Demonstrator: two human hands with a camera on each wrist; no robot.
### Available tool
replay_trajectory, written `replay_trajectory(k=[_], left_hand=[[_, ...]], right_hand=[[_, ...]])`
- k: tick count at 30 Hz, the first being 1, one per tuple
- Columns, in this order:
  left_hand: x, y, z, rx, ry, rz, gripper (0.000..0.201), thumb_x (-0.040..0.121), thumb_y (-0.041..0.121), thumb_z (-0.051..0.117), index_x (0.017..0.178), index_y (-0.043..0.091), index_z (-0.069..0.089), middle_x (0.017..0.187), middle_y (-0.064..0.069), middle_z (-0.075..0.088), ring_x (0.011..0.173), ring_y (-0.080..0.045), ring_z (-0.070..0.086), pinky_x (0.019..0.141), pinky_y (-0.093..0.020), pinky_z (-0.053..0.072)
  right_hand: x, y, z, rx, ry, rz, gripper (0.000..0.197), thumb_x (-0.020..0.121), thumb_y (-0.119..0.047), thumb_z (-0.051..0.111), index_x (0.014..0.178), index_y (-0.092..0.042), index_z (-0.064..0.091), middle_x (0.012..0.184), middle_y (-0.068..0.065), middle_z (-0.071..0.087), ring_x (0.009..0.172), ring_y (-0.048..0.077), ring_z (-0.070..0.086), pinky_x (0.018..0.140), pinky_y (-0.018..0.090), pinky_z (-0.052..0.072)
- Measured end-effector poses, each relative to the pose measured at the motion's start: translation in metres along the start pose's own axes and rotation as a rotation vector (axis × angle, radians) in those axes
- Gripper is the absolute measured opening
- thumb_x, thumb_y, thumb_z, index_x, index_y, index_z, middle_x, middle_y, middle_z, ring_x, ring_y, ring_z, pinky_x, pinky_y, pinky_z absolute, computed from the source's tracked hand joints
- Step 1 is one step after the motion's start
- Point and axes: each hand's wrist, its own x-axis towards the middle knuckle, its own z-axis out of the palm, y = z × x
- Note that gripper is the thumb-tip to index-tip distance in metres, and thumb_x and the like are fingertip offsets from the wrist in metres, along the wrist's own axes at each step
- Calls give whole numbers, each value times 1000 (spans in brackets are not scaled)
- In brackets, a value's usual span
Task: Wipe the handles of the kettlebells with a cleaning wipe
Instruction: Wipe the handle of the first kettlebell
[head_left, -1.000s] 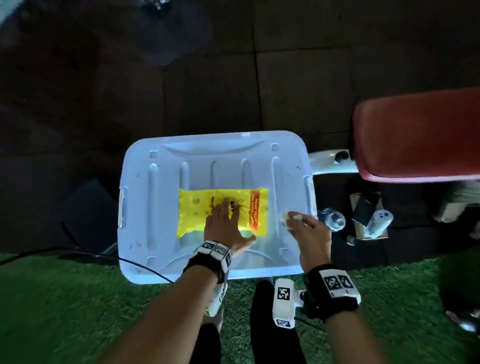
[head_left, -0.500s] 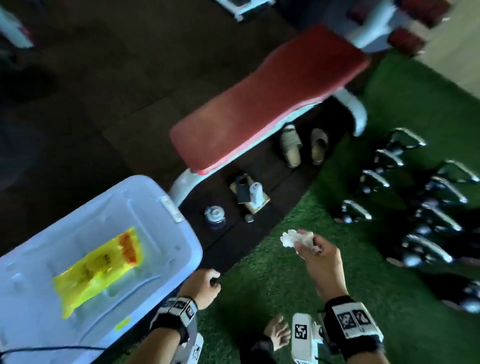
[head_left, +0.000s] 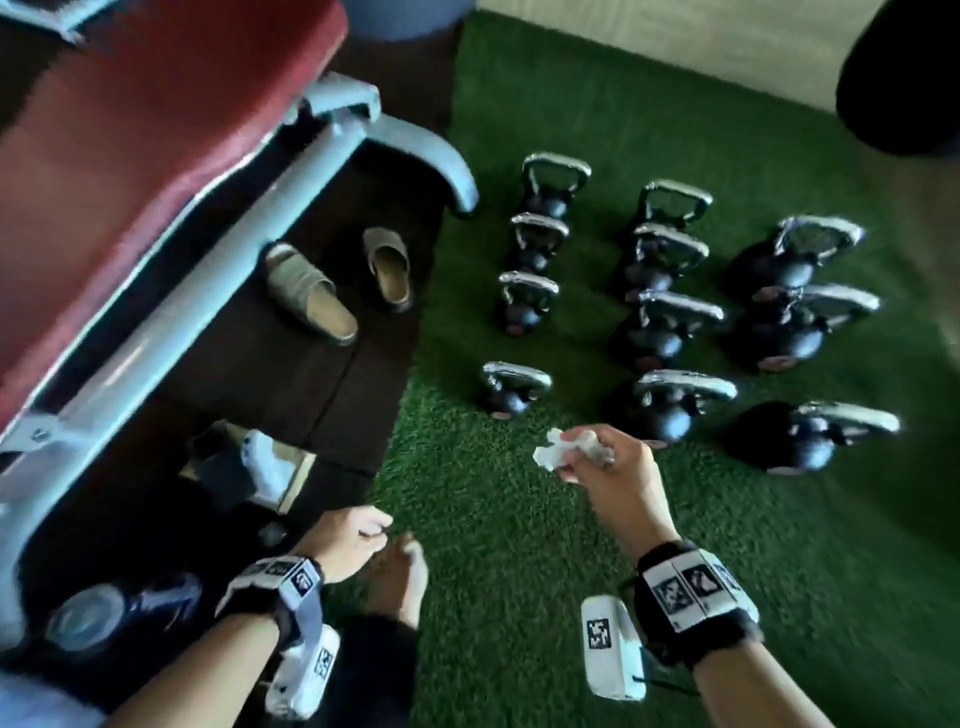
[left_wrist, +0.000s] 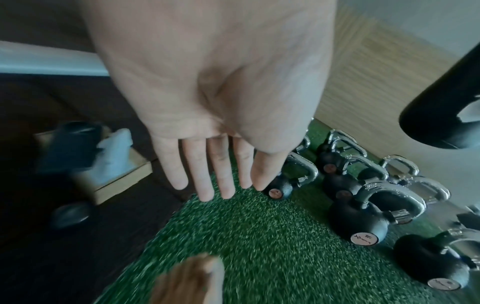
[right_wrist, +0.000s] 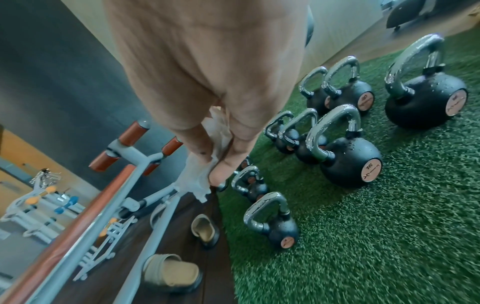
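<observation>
Kettlebells (head_left: 670, 312), black iron balls with bright chrome loop handles, stand in three rows on the green artificial turf (head_left: 519, 545), none yet touched by the wipe. Beside them, on dark flooring, sits the red-padded weight bench with its pale grey steel frame (head_left: 171, 197), a pair of beige slip-on shoes (head_left: 332, 291) under its foot. The person's right hand (head_left: 608, 473) hovers just short of the nearest bells, thumb and fingers pinched round a crumpled white cleaning wipe (head_left: 558, 452); the left hand (head_left: 348, 540) hangs empty lower down, its fingers straight and relaxed in the wrist view.

Risks from here look modest but real. The wipe is bunched into a wad, so a pass over a handle may touch only a strip of chrome unless it is spread and wrapped round. The handles appear beaded with droplets, which could make them slick. The bells stand close together, and with no steadying hand a smaller one could likely tip against its neighbour. A bare foot (head_left: 402, 577) rests near the front row.
</observation>
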Motion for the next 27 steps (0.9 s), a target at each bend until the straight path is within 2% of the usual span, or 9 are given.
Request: replay_trajectory(k=[4,6,11,13,16,19,23,25,27], left_hand=[[104,26,-2,29,52,96,24,92,25,70,115,32,74,110,12,77,101,-6,70,80,-11,46],[159,39,0,60,78,169,26,93,25,68,117,34,73,109,15,76,100,-7,71,83,-15,49],[265,48,29,65,131,292,45,94,26,67,138,30,58,125,8,72,99,-9,73,92,-31,56],[298,46,39,23,138,339,53,95,26,68,145,27,52,132,4,68,103,-10,72,92,-29,58],[332,43,48,-12,161,415,61,94,26,70,150,26,45,139,5,61,110,-9,69,83,-12,55],[355,38,50,-42,155,480,69,92,28,74,152,29,41,143,7,56,114,-6,64,82,-8,52],[373,41,50,-150,173,504,82,84,32,82,153,32,37,144,12,52,118,-7,61,85,-14,53],[377,51,50,-212,172,518,87,80,33,85,152,35,36,141,17,49,121,-7,59,91,-19,52],[382,62,50,-263,160,548,88,76,32,89,147,41,38,136,24,49,119,-1,57,98,-26,52]], right_hand=[[68,45,14,0,32,-48,20,90,-9,71,89,-28,76,86,-3,79,73,13,77,75,48,64],[104,65,24,-12,47,-90,24,91,-5,68,91,-28,74,90,-4,78,71,11,77,72,47,65],[184,100,51,-64,109,-203,21,90,-11,69,96,-31,67,80,-2,77,69,13,76,65,47,63],[211,109,61,-72,120,-239,18,90,-13,69,95,-31,68,81,-6,76,67,9,73,63,40,62],[240,119,72,-128,148,-326,14,90,-17,71,94,-30,71,81,-14,72,64,0,62,53,12,46],[256,128,80,-131,188,-384,12,90,-17,72,93,-29,72,83,-16,71,68,-4,60,56,8,42],[268,138,89,-153,322,-508,18,87,-10,73,93,-26,77,100,-11,66,91,-1,61,74,9,44],[268,140,93,-154,328,-538,19,88,-10,73,93,-27,78,98,-12,66,90,-2,61,74,9,44],[268,144,97,-181,328,-550,20,88,-10,74,94,-28,79,93,-15,67,85,-1,61,71,10,45]])
